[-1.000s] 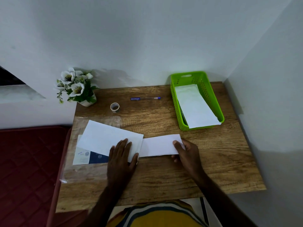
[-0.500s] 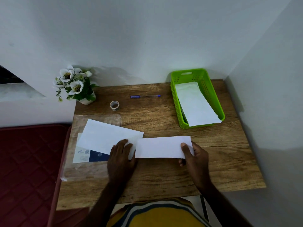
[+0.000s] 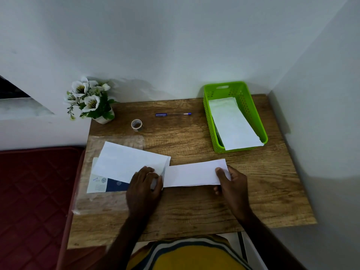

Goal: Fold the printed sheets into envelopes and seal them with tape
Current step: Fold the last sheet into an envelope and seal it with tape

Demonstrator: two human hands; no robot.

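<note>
A folded white sheet (image 3: 191, 174) lies across the middle of the wooden table (image 3: 263, 191). My right hand (image 3: 230, 185) pinches its right end, thumb on top. My left hand (image 3: 145, 187) rests at its left end, fingers on the corner of a stack of white sheets (image 3: 126, 162). That stack lies on a clear plastic sleeve, with a printed blue-and-white sheet (image 3: 107, 185) showing beneath it. A small roll of tape (image 3: 136, 125) stands behind the stack.
A green basket (image 3: 259, 121) at the back right holds white folded paper. A blue pen (image 3: 173, 114) lies at the back. A pot of white flowers (image 3: 91, 100) stands in the back left corner. Walls close the back and right; a red mattress lies left.
The folded sheet has slid rightward out from under the stack, with my right hand pulling its end to the right. My left hand has stayed on the stack's corner.
</note>
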